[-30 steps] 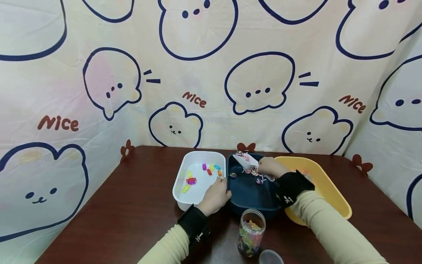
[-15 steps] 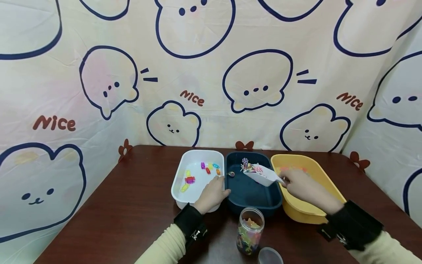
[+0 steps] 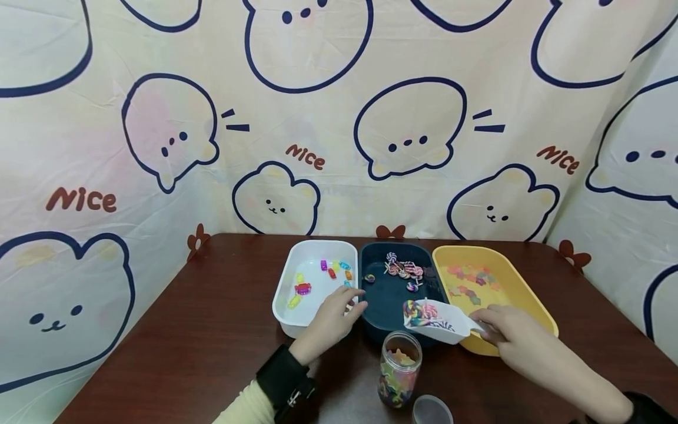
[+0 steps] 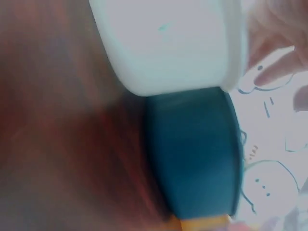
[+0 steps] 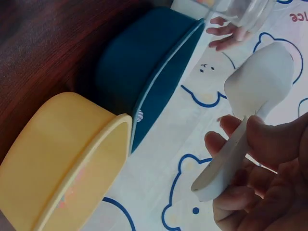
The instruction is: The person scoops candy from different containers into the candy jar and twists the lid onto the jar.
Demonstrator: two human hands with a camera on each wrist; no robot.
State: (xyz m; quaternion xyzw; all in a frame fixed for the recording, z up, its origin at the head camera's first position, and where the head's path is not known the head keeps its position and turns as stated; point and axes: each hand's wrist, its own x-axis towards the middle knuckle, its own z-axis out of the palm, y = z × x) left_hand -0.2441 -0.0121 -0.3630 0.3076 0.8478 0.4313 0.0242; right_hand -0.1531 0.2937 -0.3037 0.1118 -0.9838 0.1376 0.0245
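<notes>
My right hand (image 3: 521, 340) grips the handle of a white scoop (image 3: 450, 333), its bowl over the near part of the dark blue bin (image 3: 378, 309). Small swirled lollipop-shaped pieces (image 3: 421, 312) fill the bowl. The right wrist view shows thumb and fingers round the scoop's handle (image 5: 224, 166). My left hand (image 3: 329, 318) hovers over the right edge of the white bin (image 3: 316, 303), fingers loosely bent and holding nothing. Below the scoop stands a clear open jar (image 3: 398, 380) with colourful pieces inside. More lollipop pieces (image 3: 405, 270) lie in the blue bin.
A yellow bin (image 3: 529, 294) with pastel star-like pieces (image 3: 471, 275) sits on the right. Several bright candy-shaped pieces (image 3: 303, 288) lie in the white bin. A clear lid (image 3: 432, 410) rests beside the jar on the brown table (image 3: 212, 330). A patterned curtain (image 3: 339, 118) hangs behind.
My right hand has lifted the scoop from the back of the blue bin and brought it nearer, towards the jar. My left hand has come off the edges between the white and blue bins.
</notes>
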